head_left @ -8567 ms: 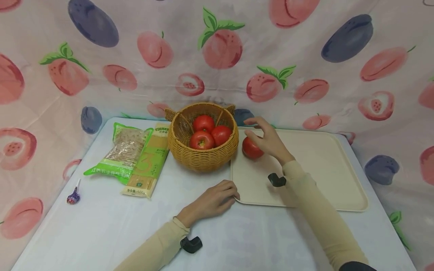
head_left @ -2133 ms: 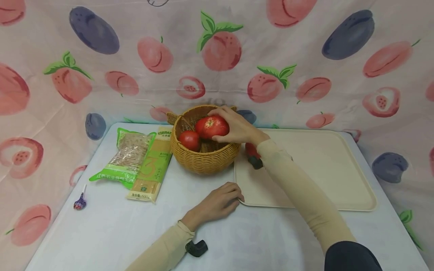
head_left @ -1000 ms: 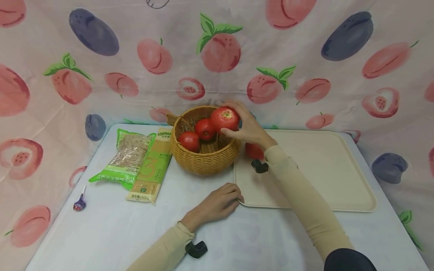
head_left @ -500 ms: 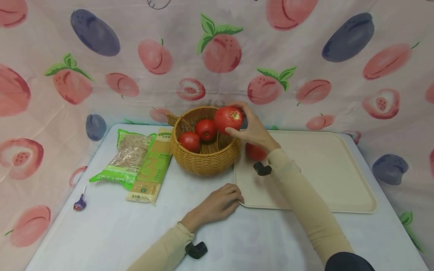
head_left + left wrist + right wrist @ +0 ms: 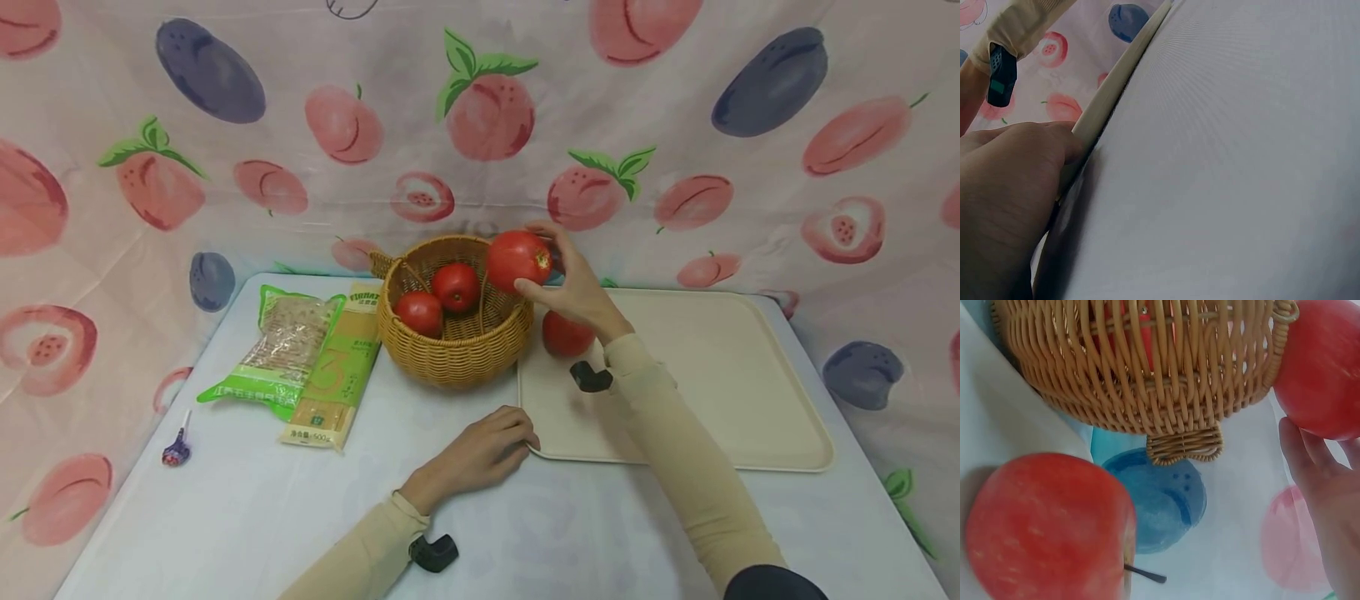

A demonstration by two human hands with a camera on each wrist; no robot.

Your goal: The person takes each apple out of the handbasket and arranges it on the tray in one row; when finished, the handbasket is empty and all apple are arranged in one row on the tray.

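Observation:
My right hand holds a red apple by its side, thumb below and fingers behind. The apple is over the right rim of the wicker basket, its blossom end turned right. Two more red apples lie inside the basket. Another apple, its stem showing in the right wrist view, rests on the left part of the cream tray, below my right hand. My left hand grips the tray's near left corner with curled fingers; its thumb side meets the rim in the left wrist view.
Left of the basket, a green-edged clear bag leans against a flat pack of noodles. A lollipop lies near the table's left edge. A fruit-printed cloth hangs behind the white table.
One apple has come out from among the three in the basket; my right hand has carried it rightward to the rim. My left hand has stayed at the tray corner.

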